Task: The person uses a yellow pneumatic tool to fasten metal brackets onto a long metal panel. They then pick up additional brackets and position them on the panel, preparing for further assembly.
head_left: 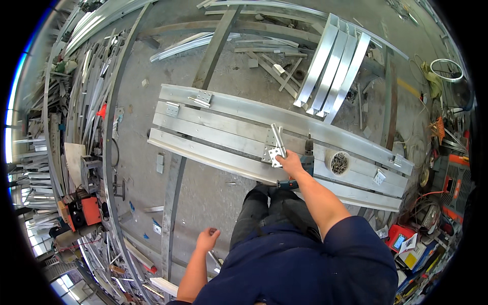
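My right hand (291, 164) is closed around shiny metal hinges (278, 145) with round barrels and a white plate full of holes. They are held just above the long silver metal profiles (213, 131), laid side by side in front of me. Next to that hand lies a teal and black power drill (308, 161), partly hidden by my forearm. A white tub (338, 163) of small screws stands on the profiles to the right. Low on the left hangs my left hand (207, 239), holding nothing, its thumb apart from loosely curled fingers.
Perforated plates (204, 98) sit near the profiles' ends. Steel beams (174, 201) run underneath them across the floor. More silver profiles (333, 66) rest at the far right. Scrap lengths (91, 96) crowd the left; a red and black machine (84, 211) stands there.
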`<state>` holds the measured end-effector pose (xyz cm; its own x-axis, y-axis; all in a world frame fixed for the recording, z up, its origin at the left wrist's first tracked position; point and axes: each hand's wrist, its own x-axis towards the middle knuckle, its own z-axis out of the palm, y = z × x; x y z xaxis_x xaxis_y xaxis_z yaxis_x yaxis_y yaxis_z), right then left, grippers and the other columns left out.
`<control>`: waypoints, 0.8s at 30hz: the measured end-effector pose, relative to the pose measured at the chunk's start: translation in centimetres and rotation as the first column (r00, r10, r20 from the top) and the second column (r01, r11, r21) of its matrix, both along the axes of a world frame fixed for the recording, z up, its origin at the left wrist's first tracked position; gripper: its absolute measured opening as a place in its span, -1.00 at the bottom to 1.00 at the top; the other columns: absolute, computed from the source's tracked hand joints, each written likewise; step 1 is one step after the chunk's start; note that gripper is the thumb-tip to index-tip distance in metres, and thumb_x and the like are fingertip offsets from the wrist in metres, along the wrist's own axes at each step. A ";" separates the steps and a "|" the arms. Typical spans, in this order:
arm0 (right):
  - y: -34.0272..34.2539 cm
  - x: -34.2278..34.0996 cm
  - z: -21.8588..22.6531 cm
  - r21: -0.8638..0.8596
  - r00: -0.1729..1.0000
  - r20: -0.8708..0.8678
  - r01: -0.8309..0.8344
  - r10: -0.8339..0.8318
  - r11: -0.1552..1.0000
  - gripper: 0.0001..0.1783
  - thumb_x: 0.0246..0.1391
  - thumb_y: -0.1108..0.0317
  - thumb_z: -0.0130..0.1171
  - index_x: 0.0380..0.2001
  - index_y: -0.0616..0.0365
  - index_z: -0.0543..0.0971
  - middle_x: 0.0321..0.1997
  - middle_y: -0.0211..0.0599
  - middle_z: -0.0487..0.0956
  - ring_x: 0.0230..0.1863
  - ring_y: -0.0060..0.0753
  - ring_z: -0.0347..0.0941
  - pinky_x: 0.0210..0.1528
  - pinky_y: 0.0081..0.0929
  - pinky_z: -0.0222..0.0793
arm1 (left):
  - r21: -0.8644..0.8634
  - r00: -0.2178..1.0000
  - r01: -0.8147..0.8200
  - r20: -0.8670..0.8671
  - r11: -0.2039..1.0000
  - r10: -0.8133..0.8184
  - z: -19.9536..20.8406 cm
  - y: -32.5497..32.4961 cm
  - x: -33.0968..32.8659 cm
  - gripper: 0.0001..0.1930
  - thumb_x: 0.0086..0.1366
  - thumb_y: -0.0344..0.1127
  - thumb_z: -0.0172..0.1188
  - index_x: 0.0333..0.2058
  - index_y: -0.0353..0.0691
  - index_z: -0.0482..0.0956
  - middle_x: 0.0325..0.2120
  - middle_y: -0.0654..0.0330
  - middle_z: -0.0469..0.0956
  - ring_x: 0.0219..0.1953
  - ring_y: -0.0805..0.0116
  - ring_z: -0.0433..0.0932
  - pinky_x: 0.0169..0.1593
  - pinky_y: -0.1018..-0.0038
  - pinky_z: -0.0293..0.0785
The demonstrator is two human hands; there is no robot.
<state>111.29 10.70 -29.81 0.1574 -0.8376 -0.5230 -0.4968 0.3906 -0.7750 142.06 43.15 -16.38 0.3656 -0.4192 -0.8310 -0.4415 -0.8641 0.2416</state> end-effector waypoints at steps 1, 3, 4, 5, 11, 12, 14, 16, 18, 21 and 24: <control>-0.5 0.1 2.8 0.041 0.997 0.008 -0.079 0.079 0.996 -0.69 0.01 0.21 0.27 -0.29 0.23 0.55 -0.48 -0.23 0.55 -0.44 -0.32 0.47 -0.27 -0.31 0.39 | -0.014 0.999 0.041 0.003 0.999 -0.041 1.0 -2.8 -0.6 -0.53 0.19 -0.05 0.22 -0.11 -0.37 0.54 -0.23 -0.04 0.62 -0.16 0.12 0.61 -0.07 0.32 0.49; -1.5 0.9 8.5 0.130 0.971 0.040 -0.238 0.235 0.962 -0.72 0.01 0.22 0.27 -0.32 0.20 0.55 -0.53 -0.31 0.52 -0.45 -0.41 0.45 -0.29 -0.34 0.38 | -0.225 0.998 0.052 -0.020 0.973 -0.058 1.2 -6.8 -0.4 -0.53 0.21 -0.04 0.20 -0.11 -0.36 0.54 -0.22 -0.06 0.62 -0.13 0.13 0.60 -0.03 0.33 0.47; -1.3 0.9 8.3 0.076 0.953 0.084 -0.298 0.291 0.952 -0.76 0.00 0.27 0.30 -0.34 0.19 0.54 -0.53 -0.39 0.48 -0.44 -0.53 0.40 -0.30 -0.44 0.37 | -0.281 0.998 0.042 -0.034 0.959 -0.054 2.7 -10.3 -0.7 -0.54 0.21 -0.07 0.21 -0.09 -0.35 0.53 -0.21 -0.06 0.61 -0.13 0.12 0.60 -0.02 0.32 0.47; -1.2 1.8 8.9 0.091 0.937 0.128 -0.336 0.324 0.937 -0.76 -0.01 0.29 0.31 -0.35 0.20 0.54 -0.52 -0.40 0.49 -0.43 -0.55 0.39 -0.30 -0.46 0.36 | -0.331 0.998 0.025 -0.046 0.943 -0.043 4.7 -13.8 -1.2 -0.55 0.21 -0.09 0.22 -0.07 -0.35 0.52 -0.21 -0.05 0.61 -0.12 0.10 0.59 -0.01 0.31 0.47; -0.2 8.1 13.2 0.122 0.770 0.438 -0.563 0.464 0.818 -0.77 -0.03 0.34 0.31 -0.30 0.19 0.58 -0.41 -0.28 0.61 -0.35 -0.48 0.52 -0.24 -0.44 0.40 | -0.792 0.961 0.245 0.124 0.559 -0.246 9.5 -25.8 0.8 -0.54 0.08 -0.31 0.34 -0.03 -0.27 0.48 -0.11 0.09 0.52 -0.01 0.21 0.47 0.09 0.37 0.36; 0.0 9.3 13.8 0.125 0.744 0.480 -0.581 0.464 0.804 -0.79 -0.02 0.36 0.31 -0.31 0.19 0.56 -0.44 -0.29 0.58 -0.37 -0.48 0.47 -0.25 -0.44 0.38 | -0.810 0.920 0.356 0.218 0.465 -0.325 9.8 -26.8 1.6 -0.54 0.07 -0.35 0.35 -0.03 -0.25 0.48 -0.09 0.11 0.51 0.00 0.23 0.46 0.11 0.38 0.34; 0.2 11.8 14.2 0.062 0.721 0.430 -0.624 0.544 0.779 -0.79 -0.03 0.36 0.30 -0.34 0.20 0.54 -0.46 -0.29 0.56 -0.38 -0.47 0.44 -0.26 -0.43 0.37 | -0.765 0.931 0.225 -0.013 0.603 -0.364 9.1 -27.6 5.0 -0.60 0.09 -0.39 0.32 -0.07 -0.24 0.49 -0.09 0.13 0.51 -0.02 0.27 0.46 0.11 0.40 0.33; 0.3 14.3 14.3 0.046 0.718 0.432 -0.622 0.545 0.782 -0.78 -0.03 0.34 0.31 -0.39 0.21 0.51 -0.46 -0.28 0.51 -0.39 -0.42 0.41 -0.27 -0.41 0.35 | -0.771 0.863 0.250 -0.097 0.585 -0.496 9.2 -29.1 8.8 -0.71 0.11 -0.47 0.28 -0.15 -0.23 0.52 -0.13 0.18 0.54 -0.01 0.33 0.46 0.12 0.42 0.31; 0.5 16.9 13.5 -0.001 0.709 0.403 -0.632 0.578 0.775 -0.78 -0.04 0.33 0.32 -0.39 0.20 0.51 -0.45 -0.27 0.50 -0.38 -0.38 0.41 -0.26 -0.40 0.34 | -0.654 0.830 0.192 -0.289 0.732 -0.477 9.8 -29.8 11.5 -0.72 0.12 -0.47 0.28 -0.16 -0.23 0.53 -0.16 0.20 0.55 -0.03 0.34 0.47 0.11 0.40 0.33; 0.7 21.4 14.1 0.063 0.745 0.311 -0.635 0.590 0.770 -0.77 -0.04 0.31 0.32 -0.38 0.18 0.52 -0.44 -0.26 0.48 -0.34 -0.31 0.41 -0.24 -0.38 0.34 | -0.594 0.815 0.192 -0.348 0.782 -0.464 9.0 -29.9 15.8 -0.76 0.16 -0.45 0.27 -0.17 -0.26 0.54 -0.25 0.19 0.60 -0.13 0.41 0.51 0.02 0.42 0.38; 1.1 25.7 14.5 0.132 0.803 0.303 -0.568 0.512 0.812 -0.77 -0.04 0.30 0.32 -0.37 0.18 0.53 -0.38 -0.25 0.51 -0.30 -0.30 0.44 -0.23 -0.36 0.34 | -0.573 0.798 0.166 -0.401 0.803 -0.450 8.2 -30.6 21.0 -0.78 0.20 -0.42 0.24 -0.16 -0.31 0.55 -0.32 0.20 0.61 -0.22 0.48 0.50 -0.07 0.49 0.40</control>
<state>136.98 11.81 -15.30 0.6957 -0.4540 -0.5566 -0.4824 0.2787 -0.8304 163.03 12.55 -8.23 -0.2596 -0.8257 -0.5009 -0.3555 -0.4006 0.8445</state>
